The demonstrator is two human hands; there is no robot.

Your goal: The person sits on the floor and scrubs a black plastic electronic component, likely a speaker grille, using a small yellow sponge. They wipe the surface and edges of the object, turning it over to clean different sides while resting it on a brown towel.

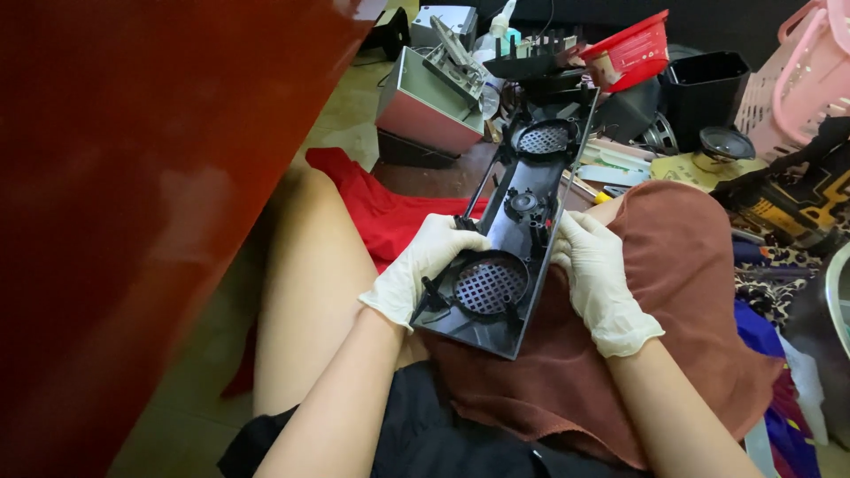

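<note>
A long black plastic speaker front panel (522,239) with two round mesh grilles lies tilted across my lap, its inner side up. My left hand (423,265), in a white glove, grips the panel's left edge near the lower grille (490,285). My right hand (595,274), also gloved, holds the right edge beside the small round centre mount (524,204). The upper grille (542,139) points away from me. A brown cloth (682,292) covers my right knee under the panel.
A large red glossy surface (133,195) fills the left. Ahead on the floor lie a grey metal box (425,102), a red basket (633,49), a black bin (704,88), a pink basket (806,66), a loose speaker driver (724,143) and a yellow-black power tool (797,208).
</note>
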